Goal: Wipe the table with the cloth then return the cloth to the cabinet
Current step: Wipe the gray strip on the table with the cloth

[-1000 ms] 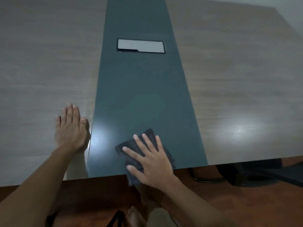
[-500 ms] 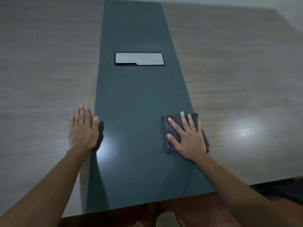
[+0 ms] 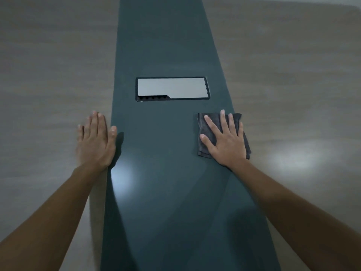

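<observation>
A dark grey folded cloth (image 3: 203, 130) lies flat on the table's dark centre strip (image 3: 166, 153), at the strip's right edge. My right hand (image 3: 226, 141) presses down on the cloth with fingers spread, covering most of it. My left hand (image 3: 95, 139) rests flat, palm down, on the wood-grain tabletop (image 3: 48, 94) just left of the strip, its thumb touching the strip's edge. It holds nothing. No cabinet is in view.
A silver rectangular cable hatch (image 3: 172, 88) is set into the centre strip just beyond the hands. Wood-grain surface (image 3: 293, 85) extends to the right, with a light glare near the cloth.
The cloth and my right hand slid away from the near table edge, forward and to the right across the dark strip. My left hand also shifted forward. The view moved over the table.
</observation>
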`<action>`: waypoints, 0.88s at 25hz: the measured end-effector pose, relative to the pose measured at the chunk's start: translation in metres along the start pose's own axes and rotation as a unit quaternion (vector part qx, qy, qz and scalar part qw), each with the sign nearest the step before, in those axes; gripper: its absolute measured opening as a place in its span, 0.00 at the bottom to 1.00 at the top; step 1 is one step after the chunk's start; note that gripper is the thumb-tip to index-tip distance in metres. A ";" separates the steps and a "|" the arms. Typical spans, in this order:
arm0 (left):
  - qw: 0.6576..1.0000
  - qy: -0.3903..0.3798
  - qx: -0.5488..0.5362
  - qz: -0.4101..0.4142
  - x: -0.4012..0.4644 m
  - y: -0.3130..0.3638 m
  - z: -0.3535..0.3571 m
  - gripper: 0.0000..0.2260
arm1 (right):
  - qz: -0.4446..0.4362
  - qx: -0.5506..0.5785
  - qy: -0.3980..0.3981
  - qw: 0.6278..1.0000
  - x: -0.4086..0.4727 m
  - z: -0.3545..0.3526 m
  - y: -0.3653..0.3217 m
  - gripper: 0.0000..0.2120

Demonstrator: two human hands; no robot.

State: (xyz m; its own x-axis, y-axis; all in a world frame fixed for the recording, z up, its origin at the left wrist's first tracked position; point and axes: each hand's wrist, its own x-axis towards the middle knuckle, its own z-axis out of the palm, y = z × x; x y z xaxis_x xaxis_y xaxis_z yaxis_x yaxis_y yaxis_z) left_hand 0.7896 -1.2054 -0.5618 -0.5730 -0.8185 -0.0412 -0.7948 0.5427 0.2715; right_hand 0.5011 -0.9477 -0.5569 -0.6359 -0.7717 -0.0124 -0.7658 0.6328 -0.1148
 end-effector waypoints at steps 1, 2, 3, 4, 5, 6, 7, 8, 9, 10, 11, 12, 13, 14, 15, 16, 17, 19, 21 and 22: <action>1.000 0.001 0.000 0.004 0.009 0.001 0.000 0.36 | 0.001 -0.001 -0.002 1.000 0.014 0.000 -0.002 0.35; 1.000 0.001 0.002 0.005 0.018 0.001 0.000 0.36 | 0.001 -0.003 -0.008 1.000 0.028 0.001 -0.004 0.34; 1.000 0.002 0.006 0.004 0.024 0.001 0.000 0.36 | 0.001 -0.005 -0.012 1.000 0.041 0.001 -0.006 0.34; 1.000 0.003 0.009 0.005 0.030 0.001 0.000 0.36 | 0.003 -0.005 -0.011 1.000 0.053 0.001 -0.008 0.34; 1.000 0.003 0.013 0.006 0.036 0.001 0.000 0.36 | 0.005 -0.007 -0.009 1.000 0.061 0.002 -0.009 0.34; 1.000 0.005 0.016 0.004 0.044 0.001 -0.001 0.36 | 0.004 -0.008 -0.005 1.000 0.069 0.002 -0.010 0.34; 1.000 0.005 0.023 0.002 0.049 0.000 -0.002 0.36 | 0.002 -0.004 -0.002 1.000 0.072 0.002 -0.010 0.34; 1.000 0.005 0.031 0.002 0.051 0.000 -0.002 0.36 | 0.001 0.004 0.005 1.000 0.071 0.003 -0.011 0.33; 0.999 0.008 0.033 -0.001 0.056 0.000 -0.002 0.36 | 0.000 0.014 0.015 1.000 0.071 0.004 -0.010 0.32; 0.999 0.011 0.033 -0.001 0.060 0.000 -0.002 0.35 | 0.001 0.021 0.025 0.999 0.070 0.005 -0.009 0.31; 0.999 0.013 0.030 -0.001 0.063 0.001 -0.002 0.35 | 0.001 0.027 0.032 0.999 0.071 0.006 -0.007 0.30; 1.000 0.011 0.028 -0.001 0.066 0.001 -0.002 0.35 | -0.004 0.031 0.036 0.999 0.073 0.005 -0.004 0.30; 1.000 0.006 0.028 0.000 0.067 0.001 -0.003 0.35 | -0.014 0.034 0.039 0.999 0.076 0.004 0.000 0.30; 1.000 0.001 0.029 -0.001 0.068 0.000 -0.003 0.35 | -0.027 0.036 0.041 0.998 0.078 0.003 0.005 0.30; 1.000 -0.001 0.031 -0.002 0.068 0.000 -0.003 0.34 | -0.039 0.039 0.040 0.998 0.080 0.002 0.009 0.31; 1.000 0.000 0.031 -0.003 0.067 0.000 -0.002 0.34 | -0.044 0.044 0.036 0.997 0.082 0.001 0.013 0.31; 1.000 0.001 0.029 -0.003 0.067 0.000 -0.002 0.34 | -0.043 0.050 0.034 0.997 0.084 0.000 0.015 0.31; 1.000 0.000 0.025 -0.006 0.067 0.001 -0.002 0.34 | -0.030 0.060 0.037 0.997 0.086 -0.001 0.014 0.31; 1.000 0.004 0.023 -0.009 0.066 0.001 -0.002 0.35 | -0.012 0.066 0.037 0.997 0.086 -0.001 0.006 0.31; 1.000 0.006 0.021 -0.008 0.067 0.001 -0.002 0.35 | -0.003 0.069 0.037 0.997 0.086 -0.001 0.001 0.32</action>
State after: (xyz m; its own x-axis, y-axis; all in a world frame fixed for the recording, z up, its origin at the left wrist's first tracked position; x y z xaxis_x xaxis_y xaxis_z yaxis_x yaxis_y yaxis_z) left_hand 0.7515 -1.2601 -0.5622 -0.5580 -0.8292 -0.0328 -0.8116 0.5372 0.2296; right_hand 0.4453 -1.0137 -0.5573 -0.6409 -0.7652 0.0614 -0.7520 0.6098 -0.2503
